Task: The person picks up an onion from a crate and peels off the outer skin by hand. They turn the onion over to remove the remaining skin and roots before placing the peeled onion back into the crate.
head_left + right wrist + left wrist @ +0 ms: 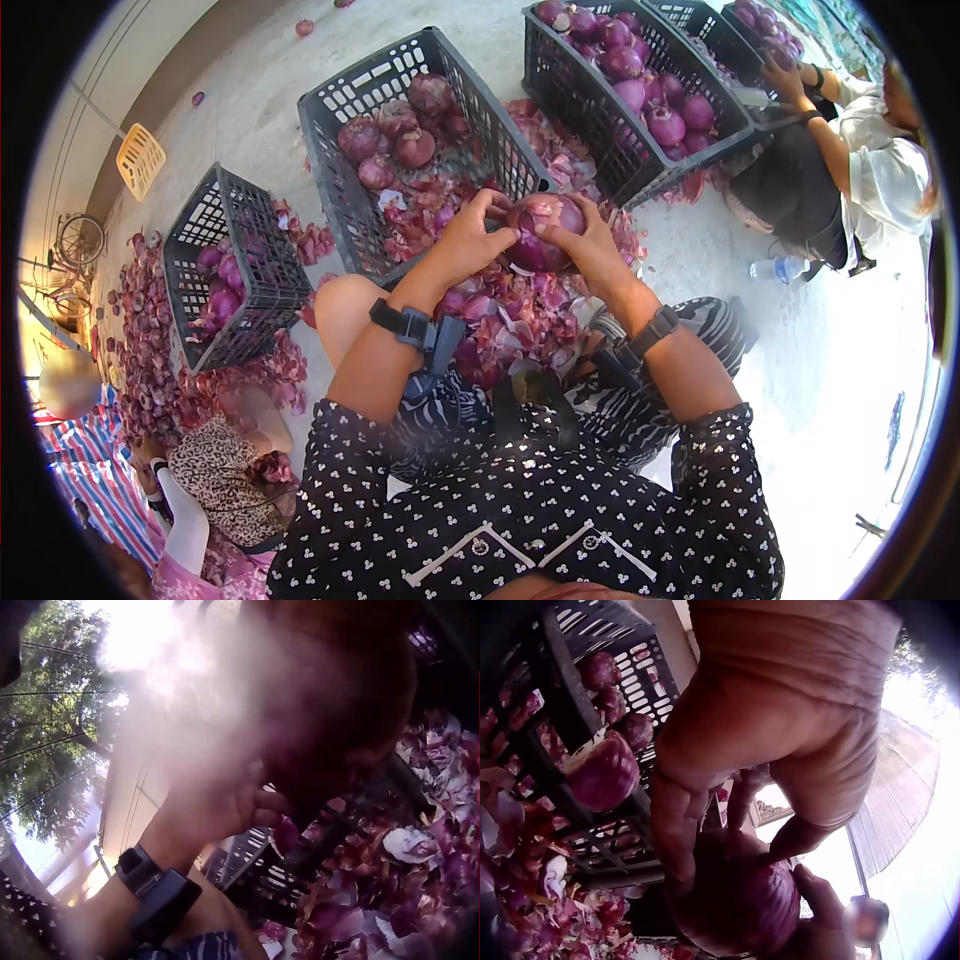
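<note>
A large red onion (547, 228) is held between both hands over a heap of loose skins. My left hand (470, 240) grips its left side, with thumb and fingertips on the skin. On the other side my right hand (592, 248) holds it, the thumb lying across the front. The left wrist view shows the onion (735, 900) dark and shiny below my left fingers (675, 840). Glare and shadow blur the onion in the right wrist view, where my left hand (217, 806) appears beyond it. Loose onion skins (510, 320) lie below the hands.
A black crate (335, 185) with onions and peelings stands just ahead. Another crate (590, 130), full of onions, is at the right, and a smaller crate (285, 285) at the left. A person (880, 170) sits at the far right; another person (225, 470) is at lower left.
</note>
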The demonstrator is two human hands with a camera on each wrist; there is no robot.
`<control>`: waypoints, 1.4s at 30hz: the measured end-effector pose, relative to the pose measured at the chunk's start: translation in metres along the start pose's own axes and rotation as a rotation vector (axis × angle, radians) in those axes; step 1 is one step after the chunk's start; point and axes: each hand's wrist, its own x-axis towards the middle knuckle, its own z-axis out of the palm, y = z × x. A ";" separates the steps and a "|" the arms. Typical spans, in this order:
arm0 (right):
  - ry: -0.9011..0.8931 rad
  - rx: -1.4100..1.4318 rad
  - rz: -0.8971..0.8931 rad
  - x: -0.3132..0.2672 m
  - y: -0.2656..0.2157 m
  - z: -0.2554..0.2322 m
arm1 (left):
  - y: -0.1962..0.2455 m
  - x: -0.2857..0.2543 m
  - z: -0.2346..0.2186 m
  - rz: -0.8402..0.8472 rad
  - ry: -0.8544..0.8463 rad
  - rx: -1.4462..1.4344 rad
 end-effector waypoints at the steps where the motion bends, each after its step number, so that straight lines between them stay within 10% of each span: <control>1: 0.003 -0.043 -0.055 0.003 0.004 -0.001 | -0.004 0.002 -0.001 -0.001 0.000 0.000; 14: -0.009 0.124 0.092 -0.010 -0.018 -0.002 | 0.003 0.000 -0.005 -0.035 -0.012 -0.158; 28: -0.061 -0.182 -0.305 -0.010 -0.018 -0.007 | 0.017 -0.013 -0.001 0.060 -0.063 -0.217; 42: -0.221 0.125 -0.125 -0.017 -0.031 -0.008 | 0.027 -0.021 0.007 -0.063 -0.245 -0.691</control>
